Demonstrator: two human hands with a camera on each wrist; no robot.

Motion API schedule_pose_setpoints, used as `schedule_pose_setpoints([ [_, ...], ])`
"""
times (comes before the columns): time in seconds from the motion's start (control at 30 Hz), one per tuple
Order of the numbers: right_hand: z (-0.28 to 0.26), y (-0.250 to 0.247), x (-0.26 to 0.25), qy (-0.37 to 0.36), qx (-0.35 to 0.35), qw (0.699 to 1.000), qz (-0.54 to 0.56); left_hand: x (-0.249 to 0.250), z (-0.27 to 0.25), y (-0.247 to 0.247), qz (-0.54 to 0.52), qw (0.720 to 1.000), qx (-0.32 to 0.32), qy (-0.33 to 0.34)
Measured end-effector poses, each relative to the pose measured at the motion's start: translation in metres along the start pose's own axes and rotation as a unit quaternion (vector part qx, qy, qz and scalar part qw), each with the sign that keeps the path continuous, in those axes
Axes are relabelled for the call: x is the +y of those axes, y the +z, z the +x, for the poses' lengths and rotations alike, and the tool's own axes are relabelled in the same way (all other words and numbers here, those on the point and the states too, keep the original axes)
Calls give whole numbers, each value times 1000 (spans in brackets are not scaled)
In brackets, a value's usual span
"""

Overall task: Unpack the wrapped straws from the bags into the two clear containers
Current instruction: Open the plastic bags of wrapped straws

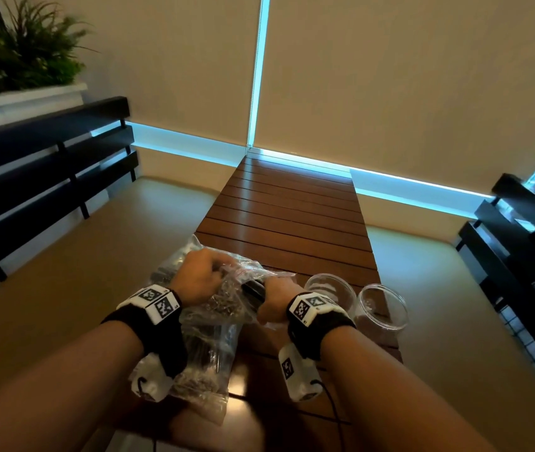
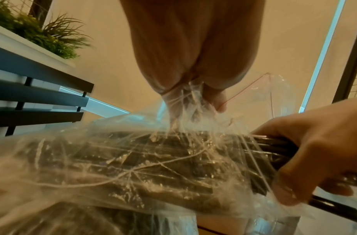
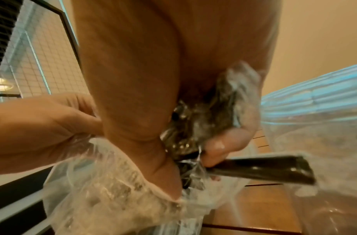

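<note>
Left hand (image 1: pixel 199 277) pinches the crinkly clear bag (image 1: pixel 204 324) mouth; right hand (image 1: pixel 274 303) grips a bundle of black wrapped straws (image 1: pixel 253 289). Light, slippery; grab mid-bundle.

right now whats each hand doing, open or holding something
Left hand: pinching the crinkled clear plastic bag near its open mouth.
Right hand: gripping a bundle of black wrapped straws, part of it inside the bag.

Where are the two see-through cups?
In the head view, the two clear containers stand side by side on the wooden table, just right of the right hand and the bag.
</note>
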State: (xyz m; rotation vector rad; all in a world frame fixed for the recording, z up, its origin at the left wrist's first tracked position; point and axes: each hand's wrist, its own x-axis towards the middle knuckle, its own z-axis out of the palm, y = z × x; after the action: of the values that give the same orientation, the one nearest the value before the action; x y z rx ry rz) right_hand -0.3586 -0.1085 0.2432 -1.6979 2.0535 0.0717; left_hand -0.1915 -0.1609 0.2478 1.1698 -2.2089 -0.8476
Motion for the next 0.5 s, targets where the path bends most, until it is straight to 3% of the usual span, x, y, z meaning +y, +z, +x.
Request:
schedule_pose_setpoints([
  [0.33, 1, -9, -3, 14, 17, 999, 27, -22, 7, -5, -41, 999, 9, -22],
  [0.5, -19, -35, 12, 65, 2, 998, 24, -24, 13, -3, -51, 998, 21, -26],
])
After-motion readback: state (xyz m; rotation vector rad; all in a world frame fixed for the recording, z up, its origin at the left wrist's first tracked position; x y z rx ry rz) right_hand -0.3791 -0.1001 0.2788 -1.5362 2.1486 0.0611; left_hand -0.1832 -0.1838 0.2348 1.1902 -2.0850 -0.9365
